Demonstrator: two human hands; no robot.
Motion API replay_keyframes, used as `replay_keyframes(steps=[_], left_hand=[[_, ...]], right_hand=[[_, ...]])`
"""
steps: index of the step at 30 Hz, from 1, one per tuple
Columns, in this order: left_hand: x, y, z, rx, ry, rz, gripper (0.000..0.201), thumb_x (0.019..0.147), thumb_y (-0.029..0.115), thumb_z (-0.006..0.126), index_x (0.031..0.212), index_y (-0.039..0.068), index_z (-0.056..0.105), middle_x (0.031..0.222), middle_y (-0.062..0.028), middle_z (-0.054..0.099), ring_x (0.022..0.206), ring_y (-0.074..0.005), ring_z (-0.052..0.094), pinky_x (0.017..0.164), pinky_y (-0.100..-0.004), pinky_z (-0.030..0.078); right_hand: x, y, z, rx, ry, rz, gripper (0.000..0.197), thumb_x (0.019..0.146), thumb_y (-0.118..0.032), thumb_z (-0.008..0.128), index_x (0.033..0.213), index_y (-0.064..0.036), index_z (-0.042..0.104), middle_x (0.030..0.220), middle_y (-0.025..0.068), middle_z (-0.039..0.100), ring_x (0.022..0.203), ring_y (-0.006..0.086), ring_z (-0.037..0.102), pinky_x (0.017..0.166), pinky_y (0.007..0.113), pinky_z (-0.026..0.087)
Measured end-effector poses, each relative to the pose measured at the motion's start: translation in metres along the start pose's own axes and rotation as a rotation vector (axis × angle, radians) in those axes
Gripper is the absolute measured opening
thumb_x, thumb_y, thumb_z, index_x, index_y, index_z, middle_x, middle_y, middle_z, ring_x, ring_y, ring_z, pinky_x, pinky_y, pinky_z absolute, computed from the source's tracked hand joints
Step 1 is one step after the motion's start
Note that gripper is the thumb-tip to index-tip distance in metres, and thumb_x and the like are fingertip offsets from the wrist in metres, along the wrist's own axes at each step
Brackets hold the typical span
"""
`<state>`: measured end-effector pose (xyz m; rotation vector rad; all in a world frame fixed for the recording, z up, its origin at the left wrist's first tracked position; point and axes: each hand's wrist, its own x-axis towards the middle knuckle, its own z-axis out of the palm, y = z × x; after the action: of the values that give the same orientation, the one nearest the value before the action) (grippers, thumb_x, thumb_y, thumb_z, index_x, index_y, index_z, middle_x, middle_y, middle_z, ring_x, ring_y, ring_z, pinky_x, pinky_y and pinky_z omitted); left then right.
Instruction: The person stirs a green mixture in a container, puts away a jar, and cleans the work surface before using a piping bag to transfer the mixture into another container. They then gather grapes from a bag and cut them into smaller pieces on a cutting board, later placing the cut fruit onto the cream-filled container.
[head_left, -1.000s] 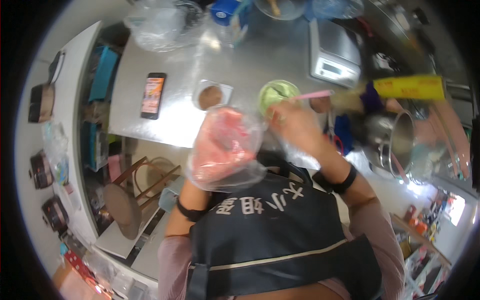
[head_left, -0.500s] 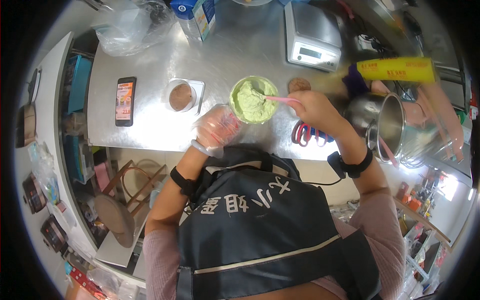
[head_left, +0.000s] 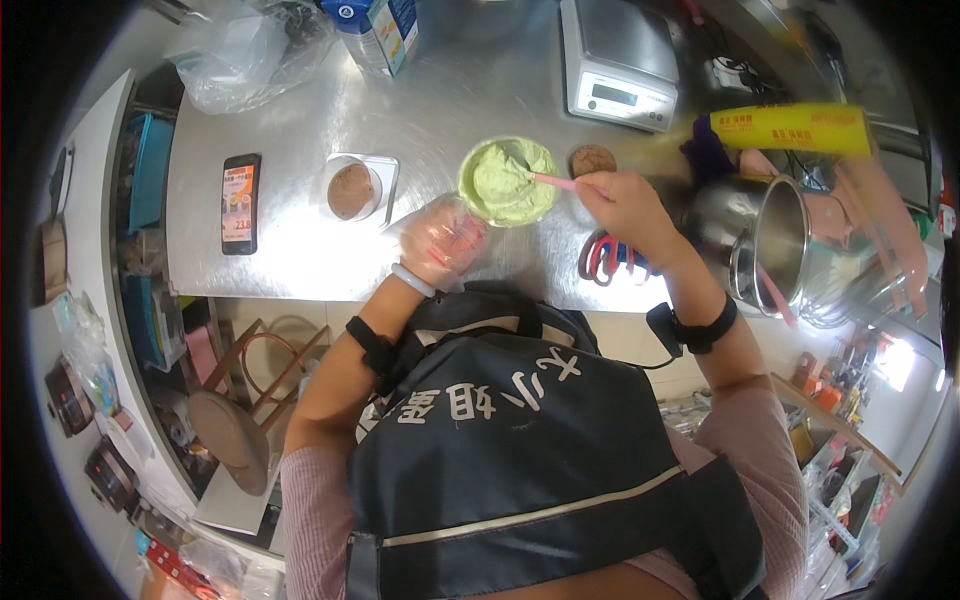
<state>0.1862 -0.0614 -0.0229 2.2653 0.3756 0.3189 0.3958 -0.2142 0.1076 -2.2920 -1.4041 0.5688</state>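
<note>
A bowl of pale green cream (head_left: 503, 180) sits near the middle of the steel table. My left hand (head_left: 446, 240), in a clear plastic glove, grips the bowl at its near left side; its fingertips are partly hidden. The pink handle of a spatula (head_left: 556, 182) is held in my right hand (head_left: 625, 208), fingers closed around it, its head sunk in the cream. Just beyond that hand lies a round brown cake piece (head_left: 592, 160). To the left, a cup with a brown top (head_left: 352, 190) stands on a small white scale (head_left: 388, 180).
A phone (head_left: 239, 204) lies at the left. Farther back are a plastic bag (head_left: 255, 60), a carton (head_left: 378, 35) and a digital scale (head_left: 620, 70). Scissors (head_left: 603, 258) lie below my right hand. A steel mixing bowl (head_left: 745, 240) and a yellow roll box (head_left: 790, 128) crowd the right.
The bowl now tips a little more and the cream inside has shifted under the spatula. My left hand has turned slightly against the bowl. The whole view has shifted slightly.
</note>
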Motion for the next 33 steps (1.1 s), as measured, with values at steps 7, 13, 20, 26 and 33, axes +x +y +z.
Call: replay_keyframes(steps=[7,13,20,26,33], left_hand=[[0.001,-0.014,0.019,-0.404,0.193,-0.108,0.021,0.081,0.025,0.066,0.083,0.006,0.056,0.079,-0.0045,0.059,0.072,-0.0149,0.058,0.063,-0.0310,0.049],[0.008,-0.017,0.031,-0.928,0.099,-0.080,0.020,0.082,0.020,0.066,0.092,0.004,0.060,0.086,-0.0052,0.066,0.079,-0.0166,0.064,0.064,-0.0267,0.051],[-0.014,0.016,0.004,-0.971,0.074,-0.325,0.022,0.078,0.018,0.067,0.096,0.006,0.062,0.088,-0.0055,0.066,0.078,-0.0173,0.063,0.065,-0.0288,0.051],[-0.014,0.018,-0.002,-0.873,0.025,-0.361,0.020,0.074,0.018,0.070,0.090,0.007,0.063,0.082,-0.0044,0.064,0.072,-0.0178,0.061,0.063,-0.0291,0.049],[-0.019,0.014,-0.017,-0.436,0.106,-0.102,0.023,0.073,0.015,0.073,0.090,0.005,0.061,0.081,-0.0051,0.064,0.072,-0.0151,0.062,0.064,-0.0273,0.051]], right_hand=[[0.035,0.046,-0.002,0.269,-0.148,0.031,0.023,0.081,-0.023,0.057,0.074,-0.0028,0.064,0.057,0.0143,0.052,0.051,0.0237,0.050,0.053,0.036,0.041],[0.030,0.056,0.006,0.179,-0.192,0.088,0.017,0.086,-0.023,0.055,0.079,-0.0113,0.065,0.058,0.0098,0.052,0.048,0.0248,0.049,0.049,0.037,0.039],[-0.017,-0.010,-0.004,-0.177,-0.009,-0.295,0.014,0.088,-0.024,0.055,0.094,-0.0150,0.063,0.062,0.0086,0.057,0.054,0.0289,0.057,0.049,0.039,0.045],[-0.031,0.008,0.018,0.800,-0.277,0.623,0.022,0.089,-0.016,0.058,0.105,-0.0017,0.065,0.057,-0.0022,0.049,0.049,0.0078,0.049,0.043,0.023,0.037],[-0.050,0.033,0.023,1.095,-0.085,0.516,0.021,0.088,-0.009,0.060,0.102,0.0047,0.065,0.059,-0.0039,0.051,0.049,0.0018,0.038,0.042,0.020,0.026]])
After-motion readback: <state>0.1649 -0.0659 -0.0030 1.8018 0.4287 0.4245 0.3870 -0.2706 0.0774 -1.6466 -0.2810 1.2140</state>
